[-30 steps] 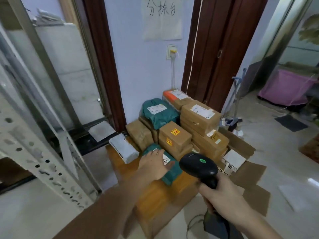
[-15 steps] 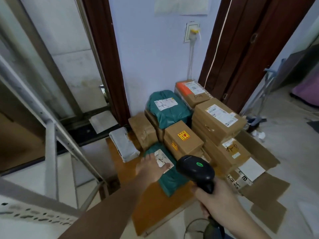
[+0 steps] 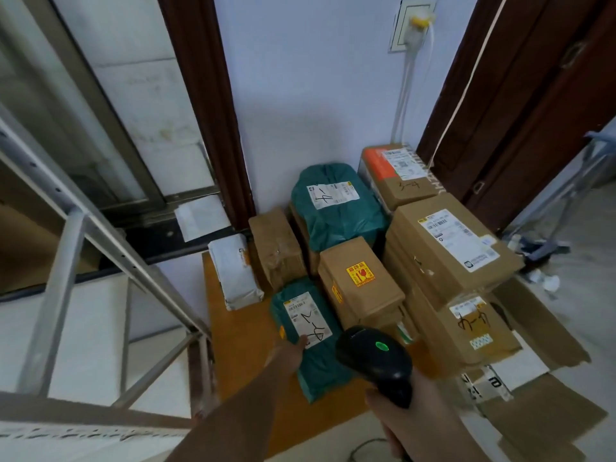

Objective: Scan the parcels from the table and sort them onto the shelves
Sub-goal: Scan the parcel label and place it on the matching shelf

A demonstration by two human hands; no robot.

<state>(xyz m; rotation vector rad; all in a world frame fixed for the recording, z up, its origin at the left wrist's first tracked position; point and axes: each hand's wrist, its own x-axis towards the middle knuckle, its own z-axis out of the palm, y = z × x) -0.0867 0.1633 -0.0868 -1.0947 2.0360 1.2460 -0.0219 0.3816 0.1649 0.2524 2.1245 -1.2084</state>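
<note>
Evidently at the scanning step, with one parcel singled out from the pile. Works on the small green mailer (image 3: 320,368), at the front of the table (image 3: 240,345), flat on the wood, touching the fragile-sticker box (image 3: 360,281) behind it, white label (image 3: 306,320) upward with handwriting across it.

Reaches forward with the left hand (image 3: 289,351) and touches the near left edge of that label with the fingertips (image 3: 302,341). Keeps those fingers stretched out rather than curled, as far as can be told at this angle: steadying or pressing, not gripping, nothing held.

Grips the black scanner (image 3: 373,358) in the right hand (image 3: 400,418), fingers wrapped tight round the handle. Holds the scanner head just above the mailer's right side, green light lit on top, nose pointing forward and down toward the pile.

Calls next, by the look of it, for swinging the scanner nose left onto the printed barcode at the top of the label, clear of the fingertips. Needs the mailer kept flat meanwhile, since soft plastic wrinkles and could hide the code. Then means closing the left hand round the mailer, lifting it off the table and carrying it to the metal shelf frame (image 3: 66,235) at the left.

Leaves nearly all the sorting ahead: large green bag (image 3: 336,208), white mailer (image 3: 233,271), brown wrapped parcel (image 3: 276,248) and several cardboard boxes all on the table, crowded close behind and to the right
</note>
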